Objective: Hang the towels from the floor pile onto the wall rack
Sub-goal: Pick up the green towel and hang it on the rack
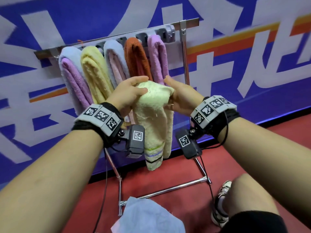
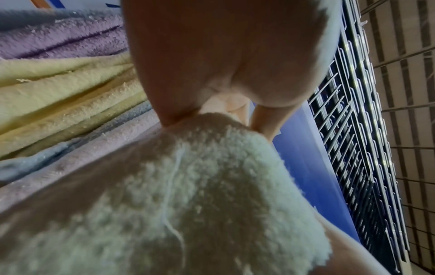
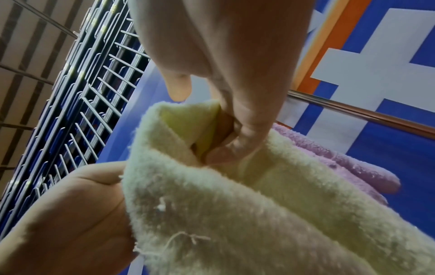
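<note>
A pale yellow-green towel [image 1: 153,118] with striped ends hangs folded between both hands, in front of the rack's hung towels. My left hand [image 1: 143,84] grips its top fold from the left, thumb on the front. My right hand [image 1: 175,93] pinches the top right edge; in the right wrist view its fingers [image 3: 237,134] curl into the fold of the towel [image 3: 235,204]. The left wrist view shows my left hand [image 2: 212,74] above the towel [image 2: 176,195]. The rack bar [image 1: 117,37] carries lilac, yellow, blue-pink, rust [image 1: 137,59] and purple [image 1: 158,59] towels. A grey clip [image 1: 166,33] at the right end holds nothing.
A light blue towel [image 1: 148,216] lies on the red floor [image 1: 252,157] by the rack's chrome base bar [image 1: 168,187]. My shoe [image 1: 222,204] and bent knee are at the lower right. A blue banner wall [image 1: 252,73] stands behind the rack.
</note>
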A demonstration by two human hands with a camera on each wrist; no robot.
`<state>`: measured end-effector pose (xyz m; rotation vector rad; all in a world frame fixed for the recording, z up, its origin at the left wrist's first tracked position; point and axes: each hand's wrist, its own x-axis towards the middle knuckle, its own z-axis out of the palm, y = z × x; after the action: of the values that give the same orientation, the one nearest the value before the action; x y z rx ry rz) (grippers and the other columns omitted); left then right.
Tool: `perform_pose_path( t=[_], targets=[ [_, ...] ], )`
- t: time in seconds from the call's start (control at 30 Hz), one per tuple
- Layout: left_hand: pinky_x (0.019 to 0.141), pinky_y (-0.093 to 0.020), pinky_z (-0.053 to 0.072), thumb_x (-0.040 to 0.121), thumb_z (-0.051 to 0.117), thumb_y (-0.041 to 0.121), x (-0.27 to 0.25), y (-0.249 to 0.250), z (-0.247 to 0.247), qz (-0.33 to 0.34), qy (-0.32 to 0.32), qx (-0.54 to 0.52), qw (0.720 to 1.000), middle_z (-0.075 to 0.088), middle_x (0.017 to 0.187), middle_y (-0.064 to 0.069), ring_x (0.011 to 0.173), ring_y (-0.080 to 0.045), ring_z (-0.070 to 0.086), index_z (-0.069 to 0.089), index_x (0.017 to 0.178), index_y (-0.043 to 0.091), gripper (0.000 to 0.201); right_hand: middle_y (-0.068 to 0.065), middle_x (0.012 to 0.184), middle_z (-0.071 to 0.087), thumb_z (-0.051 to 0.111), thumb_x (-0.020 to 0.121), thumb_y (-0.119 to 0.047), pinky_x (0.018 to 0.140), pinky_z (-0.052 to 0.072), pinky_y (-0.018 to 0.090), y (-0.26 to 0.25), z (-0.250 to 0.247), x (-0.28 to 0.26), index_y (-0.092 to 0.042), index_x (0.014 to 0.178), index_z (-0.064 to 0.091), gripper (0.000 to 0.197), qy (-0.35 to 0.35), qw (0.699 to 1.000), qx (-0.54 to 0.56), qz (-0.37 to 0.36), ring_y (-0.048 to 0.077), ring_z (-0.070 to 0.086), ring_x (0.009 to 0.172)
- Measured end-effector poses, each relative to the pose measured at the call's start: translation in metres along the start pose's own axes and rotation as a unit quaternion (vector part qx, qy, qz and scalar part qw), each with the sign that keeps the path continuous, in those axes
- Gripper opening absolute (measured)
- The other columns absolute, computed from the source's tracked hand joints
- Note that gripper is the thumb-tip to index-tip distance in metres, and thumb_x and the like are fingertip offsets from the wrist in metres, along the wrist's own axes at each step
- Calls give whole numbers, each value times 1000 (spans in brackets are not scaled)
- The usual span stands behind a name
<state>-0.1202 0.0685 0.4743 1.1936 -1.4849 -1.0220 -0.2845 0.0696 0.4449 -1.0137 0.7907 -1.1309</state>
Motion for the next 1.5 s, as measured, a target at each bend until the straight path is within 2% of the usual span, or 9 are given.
perform_pose_path(
  t=[0.2, 0.4, 0.53, 0.67, 0.83, 1.1, 1.23, 1.43, 1.5],
  targets=[
    [60, -21, 53, 87, 46, -14, 6, -9, 4, -39, -23, -40, 998, 64, 106, -11, 77, -16, 64, 51, 131, 9, 50, 9, 96, 64, 43, 100, -35, 53, 53, 24, 3, -11, 7, -5, 123, 53, 40, 29, 999, 33, -31, 13, 68, 66],
    [61, -21, 51, 87, 49, -8, 15, -22, 5, -57, 12, 4, 998, 63, 93, -3, 78, -14, 62, 32, 145, 22, 68, 12, 112, 63, 41, 99, -40, 73, 52, 28, 5, -13, 15, -5, 125, 56, 46, 50, 998, -11, -48, 21, 62, 89],
    [94, -35, 45, 90, 53, 3, 17, -26, 6, -64, 38, 44, 996, 58, 108, -3, 98, -17, 59, 32, 145, 25, 63, 8, 111, 66, 39, 98, -46, 86, 51, 34, 5, -12, 16, -11, 116, 60, 44, 57, 997, -47, -36, 22, 62, 102],
    [72, -26, 46, 96, 50, 11, 12, -26, 15, -51, 20, 66, 996, 62, 91, -3, 74, -12, 59, 40, 139, 21, 46, 7, 103, 66, 38, 98, -48, 79, 55, 35, 4, -8, 15, -18, 101, 59, 37, 58, 997, -41, -31, 20, 63, 94],
    [61, -22, 43, 104, 29, 34, -4, -25, 32, -67, -75, 46, 994, 68, 86, -9, 68, -16, 62, 43, 115, 36, 18, 14, 138, 50, 46, 88, -63, 108, 39, 41, 0, 2, 15, -15, 129, 48, 63, 52, 998, -39, -27, 23, 51, 125],
    [77, -33, 48, 83, 18, 79, -13, -28, 52, -95, -117, 24, 988, 58, 122, 8, 106, -9, 55, 36, 139, 37, 72, 16, 149, 34, 43, 91, -59, 115, 29, 41, -8, 8, 12, -9, 150, 16, 83, 25, 998, -23, -58, 24, 39, 136],
    [98, -46, 41, 65, 29, 92, -8, -24, 53, -71, -90, -13, 993, 25, 154, 20, 137, -1, 26, 18, 147, 47, 94, 19, 116, 65, 39, 89, -64, 107, 38, 36, -10, -1, 13, 3, 130, 52, 79, 36, 990, -117, -75, 17, 60, 111],
    [99, -24, 24, 101, 11, 50, -15, -1, 59, -25, -71, -8, 997, 37, 121, 22, 90, 21, 45, 26, 149, 27, 55, 11, 84, 65, 31, 99, -51, 48, 46, 12, -21, -8, 12, -5, 94, 60, 54, 1, 989, -109, -101, 7, 65, 62],
    [113, -35, 16, 98, 11, 57, -8, 0, 61, -31, -72, -12, 997, 30, 144, 22, 124, 13, 35, 20, 150, 31, 59, 2, 69, 62, 31, 100, -49, 46, 43, 11, -27, -8, 11, -11, 82, 58, 50, -6, 988, -104, -110, 5, 60, 51]
  ],
)
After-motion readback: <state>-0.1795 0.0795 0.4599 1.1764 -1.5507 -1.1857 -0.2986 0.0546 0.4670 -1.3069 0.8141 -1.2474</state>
